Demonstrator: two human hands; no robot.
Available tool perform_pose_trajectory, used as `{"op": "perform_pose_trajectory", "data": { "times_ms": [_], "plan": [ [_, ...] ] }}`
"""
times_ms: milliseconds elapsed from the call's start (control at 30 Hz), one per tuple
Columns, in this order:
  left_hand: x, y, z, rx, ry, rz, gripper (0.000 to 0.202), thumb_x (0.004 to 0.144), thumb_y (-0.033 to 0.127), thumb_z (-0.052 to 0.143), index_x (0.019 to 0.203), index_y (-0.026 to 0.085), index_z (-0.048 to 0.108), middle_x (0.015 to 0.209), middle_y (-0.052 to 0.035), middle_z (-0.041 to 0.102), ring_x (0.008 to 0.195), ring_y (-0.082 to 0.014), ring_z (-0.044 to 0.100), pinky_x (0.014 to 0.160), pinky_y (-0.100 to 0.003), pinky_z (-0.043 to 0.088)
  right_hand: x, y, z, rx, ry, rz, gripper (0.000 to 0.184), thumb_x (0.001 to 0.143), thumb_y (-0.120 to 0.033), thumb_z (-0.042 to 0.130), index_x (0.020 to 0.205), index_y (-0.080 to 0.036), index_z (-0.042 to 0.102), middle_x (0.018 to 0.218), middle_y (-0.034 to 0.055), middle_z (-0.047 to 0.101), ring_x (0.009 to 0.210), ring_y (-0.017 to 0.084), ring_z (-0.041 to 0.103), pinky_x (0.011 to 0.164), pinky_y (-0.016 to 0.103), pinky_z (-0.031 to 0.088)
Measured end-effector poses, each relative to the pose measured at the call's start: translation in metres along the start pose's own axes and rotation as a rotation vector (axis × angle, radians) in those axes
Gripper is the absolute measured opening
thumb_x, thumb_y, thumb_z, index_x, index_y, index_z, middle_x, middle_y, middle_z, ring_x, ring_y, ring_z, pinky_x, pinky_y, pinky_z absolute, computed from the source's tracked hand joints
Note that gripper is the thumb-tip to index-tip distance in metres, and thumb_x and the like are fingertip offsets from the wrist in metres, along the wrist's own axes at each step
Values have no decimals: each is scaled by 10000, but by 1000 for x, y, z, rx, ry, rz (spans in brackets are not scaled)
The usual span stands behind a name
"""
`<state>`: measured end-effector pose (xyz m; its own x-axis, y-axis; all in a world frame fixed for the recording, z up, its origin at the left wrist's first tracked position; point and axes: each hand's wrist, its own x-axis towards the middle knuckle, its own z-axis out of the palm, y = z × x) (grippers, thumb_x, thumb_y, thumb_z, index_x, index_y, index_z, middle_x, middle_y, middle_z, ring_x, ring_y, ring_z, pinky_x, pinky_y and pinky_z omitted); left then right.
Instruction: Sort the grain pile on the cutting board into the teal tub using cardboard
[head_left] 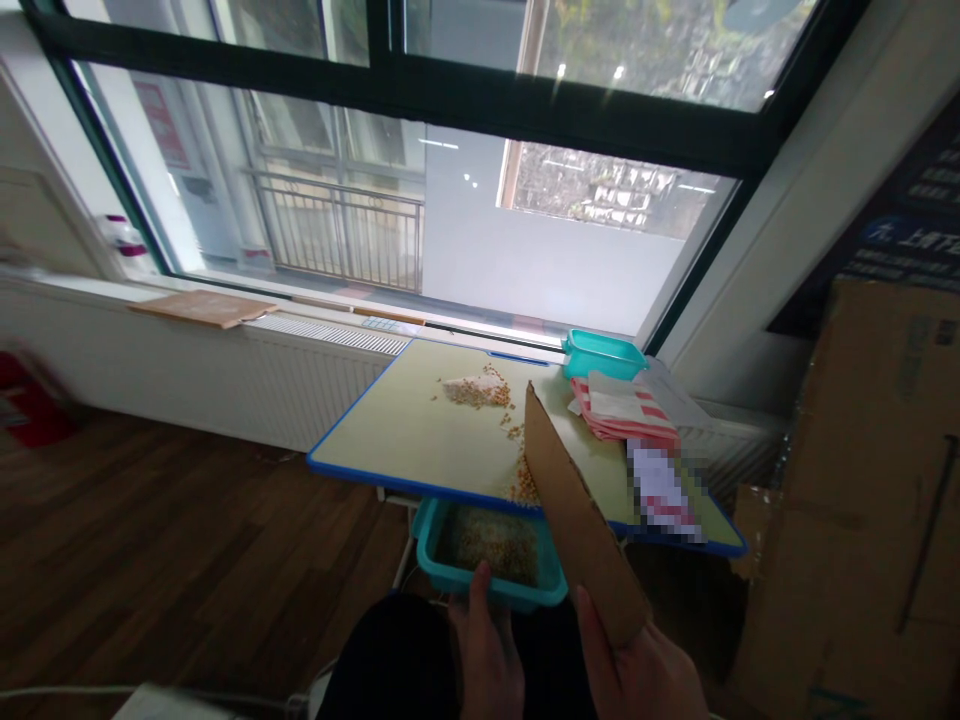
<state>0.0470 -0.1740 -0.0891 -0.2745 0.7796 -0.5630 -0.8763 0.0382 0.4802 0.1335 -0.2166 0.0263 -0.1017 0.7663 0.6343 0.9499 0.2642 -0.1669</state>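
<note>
My left hand grips the near rim of a teal plastic tray held just below the front edge of a small blue-edged table. The tray holds a layer of tan grains. My right hand is closed on the near end of a long strip of brown cardboard, which stands on edge across the tabletop. A small heap of grains lies against the cardboard at the table's front edge. More grains lie scattered farther back on the table.
A second teal tray sits at the table's far right corner beside red-and-white striped bags. Cardboard boxes stand to the right. A white radiator and a large window lie behind; dark wooden floor spreads left.
</note>
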Motion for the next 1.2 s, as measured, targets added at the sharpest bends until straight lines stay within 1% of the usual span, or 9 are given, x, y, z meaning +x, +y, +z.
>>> {"op": "perform_pose_trajectory", "data": {
  "times_ms": [267,467,600,733,833,900,1000,1133,1200],
  "plan": [
    [6,8,0,-68,-36,-68,379,739,322,668,1094,228,575,1042,-82,677,964,-250,651,793,-357,547,-19,-5,14,78,-6,95,445,929,-382,338,870,-185,733,537,73,643,479,183,633,490,240,497],
    [14,15,2,-84,5,-36,390,730,298,672,1097,219,569,1026,-90,682,939,-248,658,788,-376,547,-17,-14,8,72,-45,31,475,928,-285,313,696,-200,719,586,85,675,491,167,650,461,212,500],
    [13,24,4,-105,-53,-50,438,737,303,663,1154,240,543,1056,-89,674,952,-254,653,790,-391,543,-9,-13,0,43,-41,-89,460,922,-272,341,664,-192,713,580,84,682,491,176,657,458,216,496],
    [14,32,3,-102,-29,-57,515,718,294,686,1201,289,508,1122,-75,649,935,-247,655,756,-375,546,-2,-2,-6,34,5,18,454,909,-341,404,549,-204,644,500,68,642,450,196,636,421,248,451],
    [17,35,1,-72,-7,-50,514,710,308,693,1193,283,518,1142,-82,638,941,-247,648,740,-373,546,19,14,0,123,16,120,352,871,-376,469,637,-203,668,568,69,665,537,223,657,486,277,470],
    [19,38,0,-60,12,-55,514,713,309,686,1195,276,514,1149,-87,634,958,-250,639,740,-380,544,46,24,16,269,-18,168,285,852,-377,490,782,-196,699,656,69,687,626,231,663,564,293,492],
    [20,43,1,-69,48,-75,509,721,296,673,1201,265,504,1140,-88,637,987,-243,627,779,-374,533,101,33,57,585,-129,188,266,799,-385,556,908,-192,704,833,59,710,801,237,651,756,337,491],
    [17,49,2,-84,30,-61,459,728,305,668,1160,239,528,1111,-95,648,1005,-246,624,836,-385,516,175,21,126,1099,-384,292,290,639,-336,677,868,-159,698,831,29,705,796,212,622,804,368,472],
    [16,49,2,-87,28,-56,435,733,319,665,1141,237,539,1104,-99,651,1007,-255,624,845,-404,513,202,8,156,1247,-482,324,283,548,-256,692,809,-146,692,796,22,698,797,195,608,814,349,462]
  ]
}}
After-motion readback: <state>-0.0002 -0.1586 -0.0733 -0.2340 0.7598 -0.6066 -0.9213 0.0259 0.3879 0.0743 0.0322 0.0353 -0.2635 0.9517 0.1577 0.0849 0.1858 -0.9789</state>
